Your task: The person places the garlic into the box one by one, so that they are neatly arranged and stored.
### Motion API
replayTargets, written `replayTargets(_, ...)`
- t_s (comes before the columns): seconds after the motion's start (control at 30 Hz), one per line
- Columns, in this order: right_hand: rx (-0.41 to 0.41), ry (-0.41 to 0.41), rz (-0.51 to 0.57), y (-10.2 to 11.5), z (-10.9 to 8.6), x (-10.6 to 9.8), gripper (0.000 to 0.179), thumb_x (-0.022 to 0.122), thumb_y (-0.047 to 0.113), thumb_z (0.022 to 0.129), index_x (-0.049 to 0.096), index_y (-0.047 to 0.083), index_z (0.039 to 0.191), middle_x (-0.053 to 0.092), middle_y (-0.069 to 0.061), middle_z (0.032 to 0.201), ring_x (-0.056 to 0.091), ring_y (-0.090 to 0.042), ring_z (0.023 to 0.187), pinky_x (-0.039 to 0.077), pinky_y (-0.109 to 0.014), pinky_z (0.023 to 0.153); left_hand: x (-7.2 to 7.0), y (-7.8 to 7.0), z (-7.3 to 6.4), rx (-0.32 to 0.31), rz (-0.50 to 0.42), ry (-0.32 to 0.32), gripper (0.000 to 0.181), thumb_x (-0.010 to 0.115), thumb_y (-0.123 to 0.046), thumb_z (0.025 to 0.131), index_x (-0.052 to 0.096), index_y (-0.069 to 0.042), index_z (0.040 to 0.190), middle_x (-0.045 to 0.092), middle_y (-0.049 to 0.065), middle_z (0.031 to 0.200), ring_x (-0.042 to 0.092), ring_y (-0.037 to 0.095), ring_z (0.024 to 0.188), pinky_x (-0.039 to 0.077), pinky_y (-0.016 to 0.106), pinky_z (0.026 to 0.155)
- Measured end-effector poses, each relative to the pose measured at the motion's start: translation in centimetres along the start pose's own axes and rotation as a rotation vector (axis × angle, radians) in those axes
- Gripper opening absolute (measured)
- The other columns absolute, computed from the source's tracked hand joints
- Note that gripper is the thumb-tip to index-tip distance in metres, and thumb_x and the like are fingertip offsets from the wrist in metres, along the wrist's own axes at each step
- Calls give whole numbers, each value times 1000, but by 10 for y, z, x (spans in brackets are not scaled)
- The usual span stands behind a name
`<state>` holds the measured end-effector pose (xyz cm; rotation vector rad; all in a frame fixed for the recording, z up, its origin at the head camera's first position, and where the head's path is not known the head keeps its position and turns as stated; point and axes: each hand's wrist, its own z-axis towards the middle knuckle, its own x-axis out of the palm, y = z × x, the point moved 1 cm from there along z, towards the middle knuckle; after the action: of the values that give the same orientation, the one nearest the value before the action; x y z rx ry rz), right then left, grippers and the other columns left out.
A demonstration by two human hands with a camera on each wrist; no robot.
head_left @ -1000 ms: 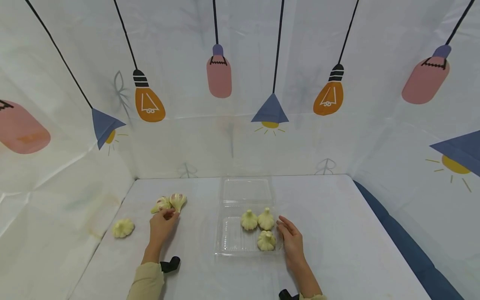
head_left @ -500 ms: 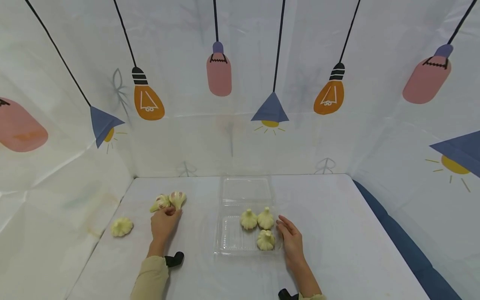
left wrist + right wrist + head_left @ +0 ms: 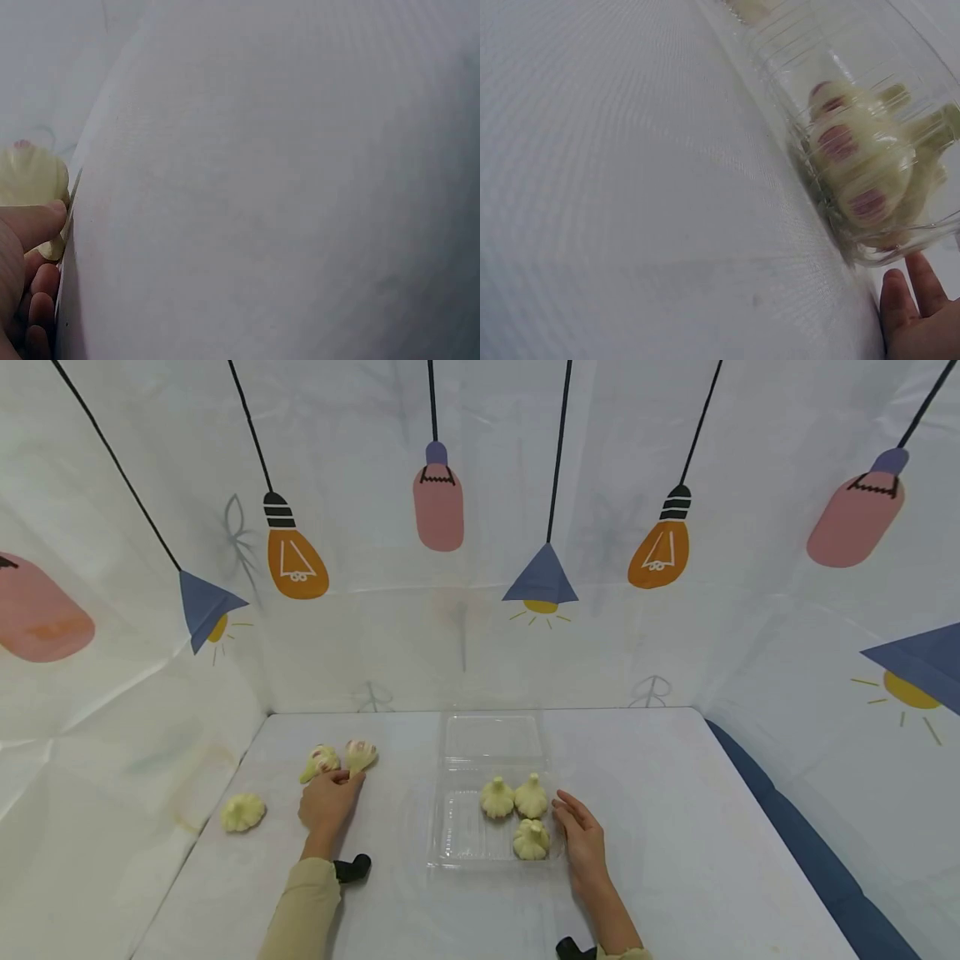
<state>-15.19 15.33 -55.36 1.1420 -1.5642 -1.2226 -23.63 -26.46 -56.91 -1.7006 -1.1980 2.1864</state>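
Observation:
In the head view my left hand (image 3: 327, 804) pinches the stem of a garlic bulb (image 3: 362, 755) at the back left. The left wrist view shows my thumb over the stem of that garlic bulb (image 3: 30, 176), fingers curled below. Another garlic bulb (image 3: 322, 760) lies just left of it. My right hand (image 3: 583, 839) rests beside the right wall of a clear plastic container (image 3: 459, 827), fingers loosely extended. Its fingertips (image 3: 922, 277) are at the container's edge in the right wrist view. Inside the container, three garlic bulbs (image 3: 531, 797) sit in its right part.
A lone garlic bulb (image 3: 243, 812) lies near the left edge of the white table (image 3: 675, 843). The container's clear lid (image 3: 492, 739) is folded back behind it. White sheeting (image 3: 360, 635) with printed lamps encloses the table at the back and sides.
The pinched garlic bulb has shifted slightly right, opening a gap from its neighbour. My left hand has moved slightly up and right with it. My right hand has stayed in place.

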Motion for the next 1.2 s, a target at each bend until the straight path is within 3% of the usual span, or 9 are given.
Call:
replayTargets(0.27, -16, -3, -16, 1, -2, 2, 39, 54, 16, 101, 52, 4, 138, 54, -18, 133, 49, -24, 124, 44, -19, 92, -2, 6, 0, 30, -97, -22, 40, 76, -43, 82, 76, -9, 103, 72, 5, 90, 65, 26, 82, 45, 42, 65)
replayTargets(0.53, -1, 10, 1, 3, -4, 3, 40, 53, 16, 102, 50, 4, 140, 52, -18, 135, 46, -25, 127, 41, -20, 96, -11, 6, -2, 93, -304, -58, 29, 80, -28, 82, 76, -4, 99, 72, 12, 91, 67, 23, 80, 47, 26, 64)
replayTargets(0.7, 4, 5, -4, 2, -2, 2, 39, 53, 16, 101, 51, 5, 139, 53, -17, 135, 46, -24, 126, 42, -22, 96, -16, 2, -6, 137, -391, -64, 25, 79, -21, 83, 75, 0, 97, 71, 16, 92, 66, 23, 79, 45, 16, 61)
replayTargets(0.83, 4, -1, -10, 0, -1, 1, 38, 54, 16, 101, 53, 7, 138, 54, -15, 133, 48, -22, 124, 43, -20, 93, -18, -2, -11, 159, -418, -92, 23, 79, -22, 84, 76, -2, 95, 71, 14, 88, 63, 15, 75, 43, 13, 60)
replayTargets(1.03, -3, 1, -5, 1, -3, 2, 40, 54, 16, 101, 52, 6, 139, 53, -17, 133, 47, -23, 125, 42, -22, 95, -23, -15, -20, 247, -515, -139, 16, 80, -15, 82, 76, -2, 91, 71, 13, 83, 59, 3, 71, 44, 11, 57)
replayTargets(1.2, 7, 7, -3, 1, -2, 2, 40, 53, 16, 102, 50, 5, 141, 52, -17, 135, 45, -24, 127, 41, -20, 95, -26, -26, -30, 259, -557, -132, 16, 81, -16, 82, 76, -5, 92, 70, 8, 84, 58, 3, 73, 45, 13, 56)
